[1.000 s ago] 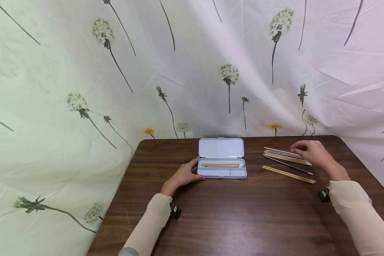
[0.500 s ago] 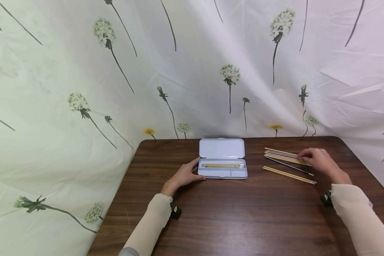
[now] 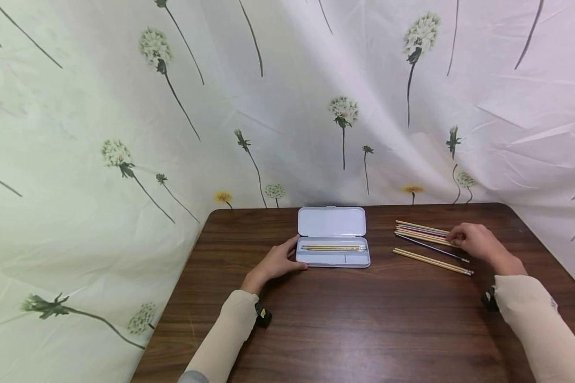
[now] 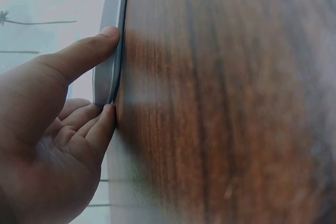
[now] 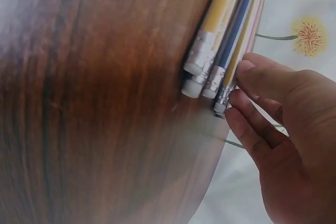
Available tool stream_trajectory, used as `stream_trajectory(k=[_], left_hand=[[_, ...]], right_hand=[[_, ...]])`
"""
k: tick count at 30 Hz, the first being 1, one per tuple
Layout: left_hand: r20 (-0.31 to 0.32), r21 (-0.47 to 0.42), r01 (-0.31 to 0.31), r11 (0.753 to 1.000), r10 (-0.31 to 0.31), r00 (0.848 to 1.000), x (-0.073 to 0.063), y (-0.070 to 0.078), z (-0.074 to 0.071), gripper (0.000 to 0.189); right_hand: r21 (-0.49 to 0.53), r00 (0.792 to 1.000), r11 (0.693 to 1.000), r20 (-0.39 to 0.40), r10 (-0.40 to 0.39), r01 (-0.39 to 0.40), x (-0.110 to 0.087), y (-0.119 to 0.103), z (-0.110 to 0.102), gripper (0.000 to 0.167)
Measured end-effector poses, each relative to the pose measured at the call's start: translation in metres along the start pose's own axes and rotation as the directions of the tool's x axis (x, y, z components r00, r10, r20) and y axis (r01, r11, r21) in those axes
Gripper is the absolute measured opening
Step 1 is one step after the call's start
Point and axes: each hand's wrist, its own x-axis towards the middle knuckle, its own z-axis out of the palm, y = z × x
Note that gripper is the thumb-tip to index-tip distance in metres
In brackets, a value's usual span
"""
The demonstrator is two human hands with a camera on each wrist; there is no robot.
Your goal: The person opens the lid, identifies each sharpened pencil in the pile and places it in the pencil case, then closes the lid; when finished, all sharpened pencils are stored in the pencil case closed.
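Observation:
A white pencil case lies with its lid raised at the back of the table, yellow pencils in its rear compartment. My left hand holds the case's left end, the thumb along its front side and fingers around the left edge. Farther right, several pencils of different colours lie side by side. At their eraser ends, my right hand pinches a yellow pencil between thumb and fingers. A dark blue pencil and two yellow pencils lie nearer the front.
The brown wooden table has rounded back corners. Right behind its far edge hangs a pale curtain printed with dandelions. Between the case and the loose pencils is a narrow strip of bare wood.
My right hand has shifted right and slightly toward me, along the pencils to their eraser ends, and its fingers have lowered onto them. My left hand and the case have stayed put.

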Motion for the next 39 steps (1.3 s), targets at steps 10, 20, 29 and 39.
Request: stream_trajectory(k=[10,20,29,39], left_hand=[[0.004,0.001,0.011,1.000,-0.011,1.000,-0.0005,0.0010,0.0001,0.098],[0.013,0.003,0.020,1.000,-0.020,1.000,-0.0007,0.0019,0.0001,0.099],[0.013,-0.005,0.019,1.000,-0.019,1.000,0.0005,0.0006,0.0009,0.099],[0.014,-0.004,0.031,1.000,-0.031,0.999,-0.0002,0.0015,0.0009,0.098]], right_hand=[[-0.015,0.998,0.999,0.056,0.032,-0.031,0.0011,0.0004,-0.0034,0.018],[-0.005,0.997,0.999,0.064,0.035,-0.035,-0.0032,0.0038,-0.0011,0.011],[0.016,0.998,0.999,0.053,0.036,-0.037,-0.0037,0.0047,-0.0013,0.007],[0.056,0.999,0.997,0.006,0.044,-0.044,-0.0058,0.0041,-0.0017,0.005]])
